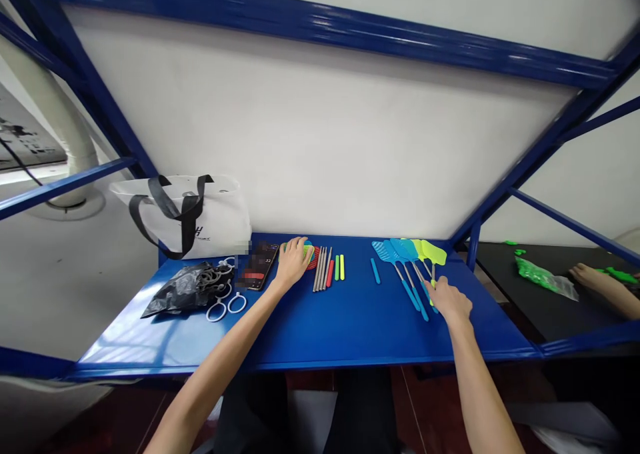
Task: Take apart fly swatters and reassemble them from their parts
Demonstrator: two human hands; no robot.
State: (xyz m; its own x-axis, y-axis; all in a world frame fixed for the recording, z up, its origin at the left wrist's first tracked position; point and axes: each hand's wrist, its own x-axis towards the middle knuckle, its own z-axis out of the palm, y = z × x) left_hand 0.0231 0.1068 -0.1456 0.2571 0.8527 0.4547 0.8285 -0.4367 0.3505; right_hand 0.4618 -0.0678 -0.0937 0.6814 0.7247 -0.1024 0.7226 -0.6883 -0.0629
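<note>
My left hand (293, 262) is over a small pile of fly swatter heads, fingers bent around a yellow-green fly swatter head (309, 250). A red head (315, 259) shows beneath, with a bit of blue; the rest is hidden by the hand. Just right of it lie several metal rods (321, 271), then red (330, 273), green (337, 268) and yellow (343, 267) handles. My right hand (450, 301) is closed around the shaft of a yellow-green fly swatter (433, 252). Beside it, blue fly swatters (400, 249) lie fanned out, handles toward me. A loose blue handle (375, 271) lies apart.
On the left stand a white tote bag (220, 214), a black plastic bag (183, 287) with white rings (217, 311), and a phone (263, 266). Blue frame bars (320, 24) surround the blue table (320, 334). At right, another person's hand (590, 277) is near a green-filled bag (543, 275).
</note>
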